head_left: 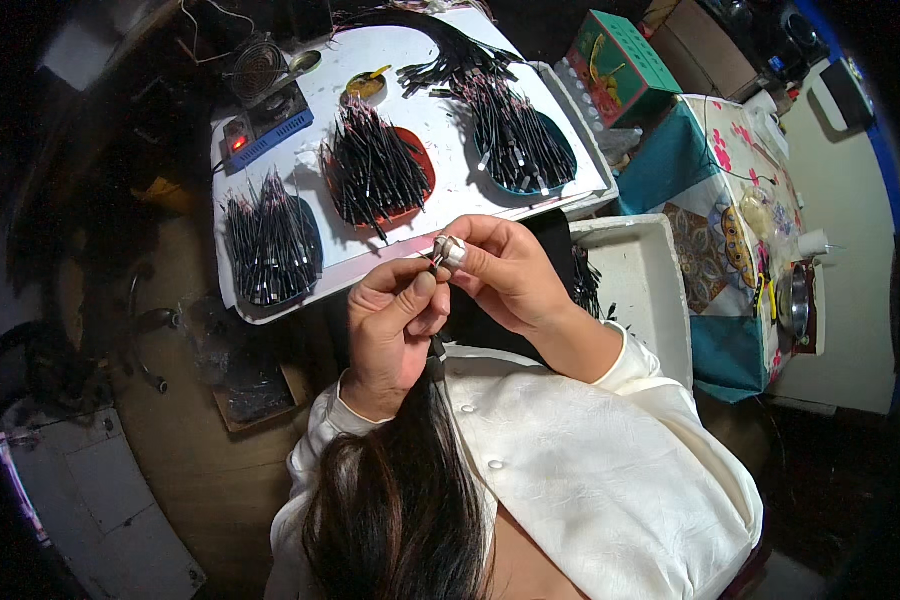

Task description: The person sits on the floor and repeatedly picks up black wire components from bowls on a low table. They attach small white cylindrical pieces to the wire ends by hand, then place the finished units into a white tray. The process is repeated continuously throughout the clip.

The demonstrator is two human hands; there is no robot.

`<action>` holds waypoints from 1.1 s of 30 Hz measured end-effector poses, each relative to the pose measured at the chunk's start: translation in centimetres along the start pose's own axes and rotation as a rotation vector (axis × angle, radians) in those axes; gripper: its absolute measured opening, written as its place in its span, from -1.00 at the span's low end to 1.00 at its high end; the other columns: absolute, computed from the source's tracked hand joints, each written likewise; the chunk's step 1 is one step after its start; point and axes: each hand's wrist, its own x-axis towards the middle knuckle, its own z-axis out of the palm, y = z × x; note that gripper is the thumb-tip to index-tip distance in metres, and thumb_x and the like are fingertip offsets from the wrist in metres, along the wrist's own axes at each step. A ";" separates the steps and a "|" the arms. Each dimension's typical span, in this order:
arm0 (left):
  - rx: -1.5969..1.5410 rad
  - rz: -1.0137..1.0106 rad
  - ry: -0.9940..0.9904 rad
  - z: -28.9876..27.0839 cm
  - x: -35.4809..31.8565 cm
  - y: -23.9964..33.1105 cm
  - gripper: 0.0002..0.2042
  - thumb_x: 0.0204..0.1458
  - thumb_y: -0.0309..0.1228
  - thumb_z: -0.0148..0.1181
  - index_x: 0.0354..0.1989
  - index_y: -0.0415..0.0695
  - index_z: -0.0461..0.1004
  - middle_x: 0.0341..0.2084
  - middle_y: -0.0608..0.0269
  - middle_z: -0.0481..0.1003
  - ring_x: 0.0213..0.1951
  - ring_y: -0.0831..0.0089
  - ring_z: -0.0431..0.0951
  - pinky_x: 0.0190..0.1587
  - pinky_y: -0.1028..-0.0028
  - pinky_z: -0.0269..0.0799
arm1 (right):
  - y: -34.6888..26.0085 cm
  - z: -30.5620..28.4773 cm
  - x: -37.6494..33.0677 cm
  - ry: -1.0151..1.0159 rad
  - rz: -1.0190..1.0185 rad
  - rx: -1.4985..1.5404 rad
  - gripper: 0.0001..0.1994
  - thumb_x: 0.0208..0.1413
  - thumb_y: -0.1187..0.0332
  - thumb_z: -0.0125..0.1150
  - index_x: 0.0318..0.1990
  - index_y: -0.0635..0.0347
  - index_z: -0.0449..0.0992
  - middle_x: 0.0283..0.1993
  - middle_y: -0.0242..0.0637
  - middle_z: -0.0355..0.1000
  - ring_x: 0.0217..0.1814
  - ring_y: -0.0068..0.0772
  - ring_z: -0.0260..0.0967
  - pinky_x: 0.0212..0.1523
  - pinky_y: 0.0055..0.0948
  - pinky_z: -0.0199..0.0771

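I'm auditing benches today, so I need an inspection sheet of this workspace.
Surface: white table, partly covered.
Job's things: red tray between left blue tray and right blue tray, all holding black cables.
Clutter: small tin with yellow stick; blue device, red light lit.
Hands: left hand and right hand meet, pinching a small piece, details unclear.
Cables: loose bundle behind the right tray.
Surroundings: green box, patterned tablecloth, white bin at right.

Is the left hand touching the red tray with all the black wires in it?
Apart. The head view shows a strip of white table between the left hand and the red tray.
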 end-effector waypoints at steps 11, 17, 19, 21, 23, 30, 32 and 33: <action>0.414 0.184 0.025 0.6 0.1 -0.2 -0.83 0.12 -0.55 0.14 -0.14 -0.36 0.44 -0.47 0.06 0.54 -0.61 0.63 0.37 -0.62 0.72 0.17 | -2.1 -0.3 0.5 -0.071 0.030 -0.291 -0.79 0.15 0.40 0.22 -0.17 0.36 0.43 -0.28 -0.37 0.40 -0.31 -0.66 0.27 -0.27 -0.64 0.33; 0.694 0.090 -0.042 0.5 0.4 -0.3 -0.83 0.12 -0.61 0.11 -0.13 -0.42 0.44 -0.43 0.01 0.56 -0.54 0.56 0.45 -0.56 0.66 0.27 | -2.5 -2.7 0.7 -0.146 0.174 -0.290 -0.90 0.16 0.46 0.12 -0.24 0.26 0.36 -0.31 -0.35 0.41 -0.33 -0.55 0.39 -0.28 -0.58 0.40; 0.738 0.112 -0.082 0.3 0.4 -0.5 -0.84 0.11 -0.63 0.10 -0.14 -0.42 0.45 -0.44 0.01 0.56 -0.54 0.56 0.45 -0.55 0.66 0.28 | -2.0 -3.4 0.8 -0.130 0.274 -0.183 -0.86 0.14 0.44 0.13 -0.19 0.23 0.36 -0.32 -0.35 0.41 -0.42 -0.52 0.40 -0.34 -0.55 0.41; 0.736 0.121 -0.153 0.1 0.8 -0.7 -0.84 0.11 -0.64 0.10 -0.15 -0.41 0.46 -0.45 0.01 0.56 -0.54 0.56 0.46 -0.56 0.65 0.28 | -1.3 -3.8 0.6 -0.150 0.431 0.117 -0.82 0.10 0.42 0.14 -0.15 0.20 0.36 -0.34 -0.36 0.40 -0.44 -0.50 0.40 -0.35 -0.55 0.42; 0.711 0.091 -0.134 -0.1 1.1 -1.0 -0.86 0.11 -0.64 0.10 -0.17 -0.40 0.48 -0.46 0.01 0.56 -0.57 0.57 0.44 -0.57 0.67 0.27 | -0.9 -4.2 0.6 -0.137 0.431 0.212 -0.80 0.10 0.42 0.15 -0.12 0.19 0.37 -0.36 -0.38 0.39 -0.45 -0.52 0.38 -0.39 -0.59 0.38; 0.416 0.043 0.032 -0.4 3.2 -1.4 -0.87 0.15 -0.58 0.08 -0.18 -0.37 0.46 -0.46 0.02 0.55 -0.62 0.67 0.32 -0.57 0.73 0.19 | -5.6 -9.7 6.1 0.643 -0.542 -1.788 -0.83 0.01 0.34 0.28 -0.32 0.22 0.46 -0.40 -0.14 0.44 -0.45 -0.21 0.43 -0.45 -0.32 0.40; 0.414 0.049 0.070 -0.3 3.5 -1.8 -0.87 0.15 -0.57 0.08 -0.18 -0.36 0.46 -0.46 0.04 0.54 -0.61 0.66 0.33 -0.57 0.73 0.18 | -6.0 -10.9 7.4 0.743 -0.410 -2.018 -0.78 -0.02 0.27 0.30 -0.39 0.21 0.44 -0.38 -0.11 0.46 -0.39 -0.01 0.45 -0.39 -0.19 0.44; 0.411 0.043 0.097 -0.3 3.6 -1.8 -0.87 0.15 -0.57 0.08 -0.17 -0.35 0.46 -0.46 0.05 0.54 -0.61 0.66 0.33 -0.57 0.73 0.18 | -6.0 -11.2 7.8 0.747 -0.352 -2.058 -0.76 -0.03 0.24 0.30 -0.41 0.21 0.43 -0.39 -0.11 0.46 -0.39 0.00 0.45 -0.39 -0.17 0.44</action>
